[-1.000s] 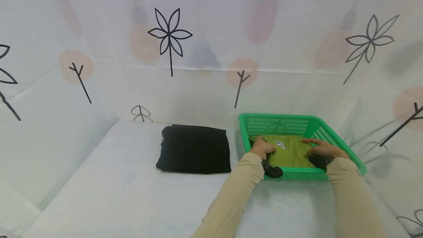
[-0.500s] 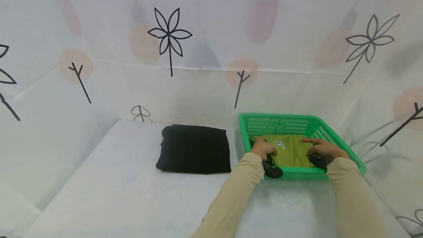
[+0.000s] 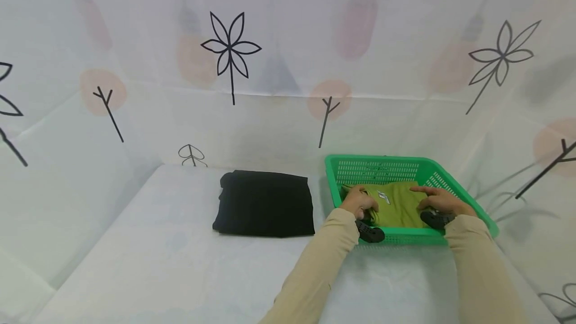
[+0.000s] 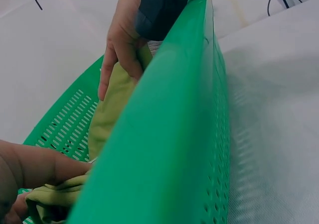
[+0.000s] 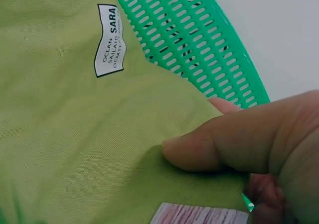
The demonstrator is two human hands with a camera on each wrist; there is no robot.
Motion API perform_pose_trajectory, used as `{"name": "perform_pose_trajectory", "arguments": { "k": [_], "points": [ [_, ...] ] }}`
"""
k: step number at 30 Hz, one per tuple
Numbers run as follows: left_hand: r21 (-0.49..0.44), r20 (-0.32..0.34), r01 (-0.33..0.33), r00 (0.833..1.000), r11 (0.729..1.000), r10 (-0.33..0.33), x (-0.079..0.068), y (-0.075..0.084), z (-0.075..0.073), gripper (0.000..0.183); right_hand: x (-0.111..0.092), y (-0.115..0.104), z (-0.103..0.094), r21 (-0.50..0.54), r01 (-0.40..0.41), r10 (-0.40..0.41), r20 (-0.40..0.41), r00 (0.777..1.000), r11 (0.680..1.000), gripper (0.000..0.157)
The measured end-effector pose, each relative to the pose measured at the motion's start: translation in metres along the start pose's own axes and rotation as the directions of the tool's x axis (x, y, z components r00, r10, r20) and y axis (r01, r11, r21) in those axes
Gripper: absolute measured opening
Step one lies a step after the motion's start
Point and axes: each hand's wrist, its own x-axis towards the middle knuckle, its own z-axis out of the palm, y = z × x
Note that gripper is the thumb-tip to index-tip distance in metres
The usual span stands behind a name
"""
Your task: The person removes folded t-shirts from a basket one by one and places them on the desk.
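Observation:
An olive-green folded garment (image 3: 400, 206) lies inside the green plastic basket (image 3: 411, 232), its white printed patch (image 5: 109, 42) facing up. At the garment's left end my left hand (image 3: 358, 203) grips the folded edge, thumb on top, as the left wrist view shows. My right hand (image 3: 443, 201) holds the opposite edge; in the right wrist view the thumb (image 5: 199, 147) presses on the cloth while fingers show beyond and below the edge. A pink-and-white striped piece (image 5: 199, 215) shows near that thumb. The cloth between both hands is wrinkled.
A black folded cloth (image 3: 265, 204) lies flat on the white-covered table (image 3: 180, 274), left of the basket. Dark wrist devices (image 3: 370, 232) sit close to the basket's front rim. Patterned white sheeting (image 3: 270, 129) rises behind and on both sides.
The garment's patch has tilted and the cloth has bunched up a little between the hands. My left hand has shifted slightly right; the right hand stays nearly in place.

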Motion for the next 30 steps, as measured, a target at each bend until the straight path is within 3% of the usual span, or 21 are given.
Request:
{"name": "perform_pose_trajectory", "arguments": {
  "k": [4,11,16,20,23,30],
  "points": [
    [-0.005,0.014,-0.01,1.0,1.0,0.01,0.001,-0.002,0.0,0.067,0.001,0.001,0.002,0.054,0.004,-0.004,0.0,1.0,0.999,0.065],
    [0.055,0.065,0.0,0.998,0.999,-0.004,0.004,-0.003,-0.002,0.07,0.002,-0.001,0.003,0.014,0.034,-0.034,-0.006,0.999,0.999,0.063],
    [-0.041,0.069,-0.026,0.997,0.999,0.029,0.001,-0.003,-0.001,0.072,0.003,0.0,0.005,0.139,0.021,-0.018,-0.02,1.0,0.99,0.064],
    [-0.104,0.083,-0.077,0.993,0.992,0.086,0.001,-0.004,0.001,0.075,0.003,0.002,0.002,0.132,0.033,-0.027,-0.049,0.998,0.991,0.065],
    [-0.086,0.083,-0.105,0.99,0.991,0.112,0.002,-0.005,0.004,0.078,0.003,0.002,0.0,0.143,0.027,-0.017,-0.071,0.997,0.989,0.063],
    [-0.128,0.073,-0.15,0.984,0.98,0.16,0.0,-0.004,0.002,0.081,0.004,-0.007,-0.006,0.346,0.009,0.031,-0.11,0.994,0.938,0.064]
  ]
}}
